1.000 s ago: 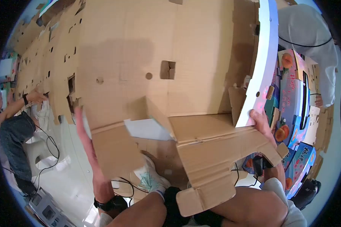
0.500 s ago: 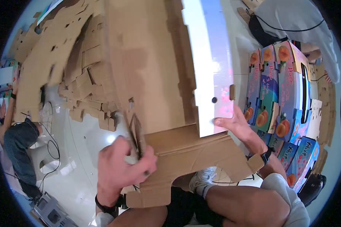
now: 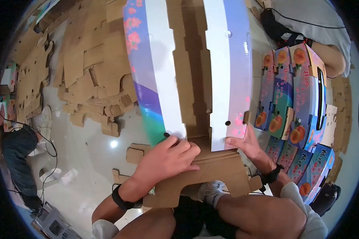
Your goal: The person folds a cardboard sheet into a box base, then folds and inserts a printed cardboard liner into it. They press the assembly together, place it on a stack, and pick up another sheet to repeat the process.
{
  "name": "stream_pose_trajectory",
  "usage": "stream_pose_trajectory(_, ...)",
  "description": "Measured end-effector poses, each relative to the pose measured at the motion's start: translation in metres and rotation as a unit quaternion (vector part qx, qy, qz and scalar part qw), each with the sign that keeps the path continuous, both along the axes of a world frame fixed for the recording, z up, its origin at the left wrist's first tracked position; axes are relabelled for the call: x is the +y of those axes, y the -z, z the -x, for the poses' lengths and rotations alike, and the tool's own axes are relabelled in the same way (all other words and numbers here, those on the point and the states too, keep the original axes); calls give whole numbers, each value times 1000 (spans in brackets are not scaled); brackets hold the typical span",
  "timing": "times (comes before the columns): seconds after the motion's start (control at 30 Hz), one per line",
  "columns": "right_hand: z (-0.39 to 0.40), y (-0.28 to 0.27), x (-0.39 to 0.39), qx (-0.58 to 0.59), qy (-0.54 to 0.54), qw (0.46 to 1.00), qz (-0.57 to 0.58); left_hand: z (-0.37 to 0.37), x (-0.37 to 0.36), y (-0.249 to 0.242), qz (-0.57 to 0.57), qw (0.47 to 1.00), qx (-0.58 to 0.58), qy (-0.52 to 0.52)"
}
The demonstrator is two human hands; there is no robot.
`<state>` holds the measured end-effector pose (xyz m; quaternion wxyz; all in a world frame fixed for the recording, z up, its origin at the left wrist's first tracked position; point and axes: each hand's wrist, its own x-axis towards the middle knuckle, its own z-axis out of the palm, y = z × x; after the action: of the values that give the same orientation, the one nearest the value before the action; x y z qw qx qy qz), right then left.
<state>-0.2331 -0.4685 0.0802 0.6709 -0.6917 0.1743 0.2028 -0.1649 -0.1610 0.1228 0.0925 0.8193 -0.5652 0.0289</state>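
Observation:
A partly folded cardboard box (image 3: 147, 79) stretches away from me, its printed blue, purple and green sides with pink flowers standing up along a brown inside. White strips run along both folded-in top edges, a gap between them. My left hand (image 3: 167, 159) is closed at the near end of the left side, fingers curled by a round hole. My right hand (image 3: 249, 143) grips the near corner of the right side, thumb on the white strip. Toward my knees hangs the brown end flap (image 3: 203, 171) with its curved cut-out.
Flat brown cardboard sheets (image 3: 91, 71) lie piled on the floor at the left. Finished printed boxes (image 3: 303, 95) are stacked at the right, beside another person's grey clothing (image 3: 315, 24). Another person's leg (image 3: 18, 155) and a black cable (image 3: 55, 155) are at far left.
The left side of the box has folded up and inward, so its printed face now shows. My left hand has moved right and forward onto it. The right hand keeps its grip.

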Motion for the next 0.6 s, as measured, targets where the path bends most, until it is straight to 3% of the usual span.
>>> stream_pose_trajectory(0.13, 13, -8, -13, 26, 59, 997, 34, 8, -10, 11, 52, 998, 8, -22)
stream_pose_trajectory(0.23, 14, -9, -30, 25, 65, 997, 32, 0, -8, 12, 0, 999, -28, 24)
stream_pose_trajectory(0.33, 6, -1, -50, 21, 27, 999, 9, 3, -4, 21, -1, 999, 40, -2)
stream_pose_trajectory(0.47, 15, 21, -51, 84, 57, 995, 15, 5, -1, 44, -101, 991, 93, -5)
stream_pose_trajectory(0.6, 34, 51, -48, 66, 42, 997, 17, 14, -5, 69, -10, 969, 247, 1)
